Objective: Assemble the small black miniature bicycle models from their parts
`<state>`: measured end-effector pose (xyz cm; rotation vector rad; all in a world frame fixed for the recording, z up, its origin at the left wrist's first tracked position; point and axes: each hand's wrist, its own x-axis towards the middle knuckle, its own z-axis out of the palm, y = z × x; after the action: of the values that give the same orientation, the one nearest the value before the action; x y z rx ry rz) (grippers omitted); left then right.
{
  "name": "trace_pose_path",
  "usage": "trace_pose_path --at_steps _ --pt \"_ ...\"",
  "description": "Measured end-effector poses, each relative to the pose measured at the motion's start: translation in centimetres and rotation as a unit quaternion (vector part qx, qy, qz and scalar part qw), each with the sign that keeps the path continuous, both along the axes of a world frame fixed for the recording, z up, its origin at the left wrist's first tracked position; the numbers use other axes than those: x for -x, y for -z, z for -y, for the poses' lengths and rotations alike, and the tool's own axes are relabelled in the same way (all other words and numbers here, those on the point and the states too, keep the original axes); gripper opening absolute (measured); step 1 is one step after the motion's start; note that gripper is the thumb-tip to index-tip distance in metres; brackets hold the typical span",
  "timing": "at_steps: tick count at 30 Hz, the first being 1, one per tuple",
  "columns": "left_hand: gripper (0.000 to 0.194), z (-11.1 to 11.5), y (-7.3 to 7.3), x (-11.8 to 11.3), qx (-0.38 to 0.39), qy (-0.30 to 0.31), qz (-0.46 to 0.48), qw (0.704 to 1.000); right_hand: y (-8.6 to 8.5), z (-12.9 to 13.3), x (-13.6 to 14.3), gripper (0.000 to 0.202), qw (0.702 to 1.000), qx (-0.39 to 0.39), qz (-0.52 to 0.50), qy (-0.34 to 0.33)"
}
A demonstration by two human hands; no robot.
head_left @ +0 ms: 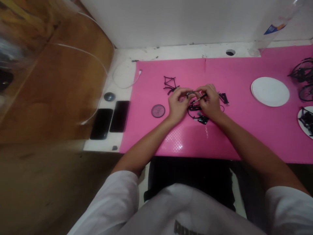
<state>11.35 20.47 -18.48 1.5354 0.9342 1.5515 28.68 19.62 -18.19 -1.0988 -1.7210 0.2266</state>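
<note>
My left hand (179, 103) is closed in a pinch on a small dark part (189, 94), too small to name. My right hand (209, 101) has its fingers round a slim black-and-silver tool (201, 98) that looks like a small screwdriver; its tip points down to the left. The fingertips of both hands almost meet at the small part. Below them lie black miniature bicycle parts (202, 119), partly covered by the hands. Left of my left hand are a miniature bicycle frame (170, 81) and a spoked wheel (158, 111). Another black part (223, 98) lies beyond my right hand.
A pink mat (234, 130) covers the table. On the right are white plates (270, 91), assembled miniature bicycles (303, 71) and a plate of black parts (306, 120). Two phones (119, 116), a round dark object (109, 96) and a white cable (127, 87) are left. A clear bottle (274, 29) stands behind.
</note>
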Motion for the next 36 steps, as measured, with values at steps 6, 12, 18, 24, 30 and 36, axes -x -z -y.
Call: trace_pose_path --at_steps 6,12,18,24,30,36 --pt "0.045 0.2 -0.4 0.1 -0.011 -0.01 -0.007 1.0 0.1 0.0 0.0 0.048 1.0 0.006 0.007 0.001" --pt "0.038 0.2 0.2 0.2 0.016 0.016 0.02 1.0 0.3 0.0 -0.1 0.046 1.0 0.01 0.008 -0.007" --pt "0.039 0.1 0.6 0.2 0.029 0.018 0.027 0.999 0.2 0.1 0.0 0.046 1.0 0.017 0.013 -0.014" --pt "0.041 0.0 0.4 0.4 0.005 -0.006 -0.008 1.0 0.1 0.0 0.0 0.047 1.0 0.025 0.013 -0.005" --pt "0.04 -0.1 0.1 0.8 -0.026 -0.016 -0.052 0.998 0.1 0.0 -0.1 0.043 1.0 0.008 -0.004 -0.021" --pt "0.038 -0.4 0.3 1.0 -0.057 -0.02 -0.07 0.996 0.1 0.0 -0.1 0.046 0.999 0.02 -0.017 -0.022"
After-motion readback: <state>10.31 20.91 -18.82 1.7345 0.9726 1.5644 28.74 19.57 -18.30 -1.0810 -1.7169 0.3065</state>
